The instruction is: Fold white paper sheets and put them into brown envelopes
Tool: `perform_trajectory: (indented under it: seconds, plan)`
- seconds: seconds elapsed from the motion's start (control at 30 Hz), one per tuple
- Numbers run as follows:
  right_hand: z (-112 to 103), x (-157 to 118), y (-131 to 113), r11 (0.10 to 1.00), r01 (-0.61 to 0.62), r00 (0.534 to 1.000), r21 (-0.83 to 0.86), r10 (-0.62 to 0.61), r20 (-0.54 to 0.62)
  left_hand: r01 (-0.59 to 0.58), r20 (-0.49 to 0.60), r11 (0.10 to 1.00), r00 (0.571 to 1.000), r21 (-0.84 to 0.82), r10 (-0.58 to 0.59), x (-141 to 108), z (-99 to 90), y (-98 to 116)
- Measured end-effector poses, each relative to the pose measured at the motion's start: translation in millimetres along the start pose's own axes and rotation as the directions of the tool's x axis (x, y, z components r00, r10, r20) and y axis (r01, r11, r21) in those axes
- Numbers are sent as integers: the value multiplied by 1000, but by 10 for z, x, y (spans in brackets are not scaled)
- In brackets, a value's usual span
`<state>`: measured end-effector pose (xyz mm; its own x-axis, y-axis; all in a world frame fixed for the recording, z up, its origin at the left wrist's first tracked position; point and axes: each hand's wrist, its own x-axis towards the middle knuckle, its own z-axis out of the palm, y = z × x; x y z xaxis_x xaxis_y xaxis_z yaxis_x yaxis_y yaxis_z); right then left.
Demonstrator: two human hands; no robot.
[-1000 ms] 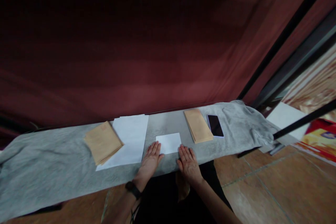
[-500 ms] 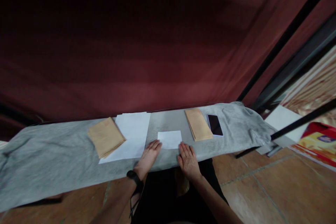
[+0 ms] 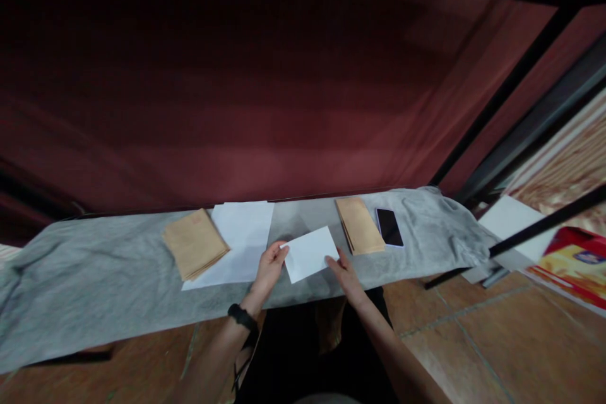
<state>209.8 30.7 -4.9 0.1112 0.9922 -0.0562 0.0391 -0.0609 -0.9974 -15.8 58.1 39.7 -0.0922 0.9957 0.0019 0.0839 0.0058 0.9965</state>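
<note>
A folded white sheet of paper [image 3: 311, 254] is held up a little off the grey cloth, tilted with its right side farther from me. My left hand [image 3: 271, 264] pinches its left edge between thumb and fingers. At the right edge my right hand [image 3: 344, 272] grips the same paper, thumb on top and fingers behind it. To the left lie larger white paper sheets [image 3: 246, 237], with a stack of brown envelopes [image 3: 195, 243] partly over them. Another small pile of brown envelopes [image 3: 360, 225] lies right of the held paper.
A phone [image 3: 390, 227] with a dark screen lies beside the right envelopes. Grey cloth [image 3: 113, 271] covers the long narrow bench. Behind it rises a dark red panel [image 3: 293, 107]. Black metal bars [image 3: 502, 95] and a red and yellow package [image 3: 575, 262] are at the right.
Both hands lay flat at the paper's lower corners on the cloth. Now they have closed on its sides, and the paper is lifted and turned anticlockwise.
</note>
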Motion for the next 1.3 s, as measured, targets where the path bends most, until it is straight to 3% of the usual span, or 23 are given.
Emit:
perform_trajectory:
  seconds: [0.17, 0.3, 0.4, 0.5, 0.63, 0.73, 1.0, 1.13, 1.23, 1.3]
  plan:
    - [145, 2, 21, 991, -129, 992, 38, 129, -3, 139, -150, 984, 977, -109, -155, -15, 114, -165]
    - [208, 62, 74, 987, -157, 985, 25, 159, -63, 251, -48, 957, 964, -144, -260, -100, 179, -364]
    - [217, 89, 84, 986, -168, 983, -18, 166, -79, 196, -14, 980, 980, -34, -197, -113, 194, -482]
    - [187, 88, 76, 984, -160, 984, -81, 153, -91, 108, -56, 991, 993, 73, -105, -42, 184, -532]
    - [131, 87, 46, 959, -63, 990, -278, 25, -136, 18, -122, 964, 992, 265, 15, 67, 163, -529]
    - [120, 89, 21, 869, 5, 987, -495, -83, -136, -51, -112, 918, 988, 392, 103, 94, 170, -515]
    - [106, 8, -7, 552, 38, 991, -833, -130, -41, -180, 3, 796, 976, 579, 219, 42, 210, -472]
    - [97, -39, 22, 385, 141, 955, -912, -297, 22, -199, 64, 660, 973, 724, 223, -59, 220, -397]
    - [138, -60, 71, 339, 297, 904, -893, -400, 149, -206, 89, 508, 966, 836, 245, -118, 306, -342]
    - [183, -77, 113, 322, 377, 880, -869, -419, 226, -268, 164, 441, 952, 856, 260, -122, 418, -333]
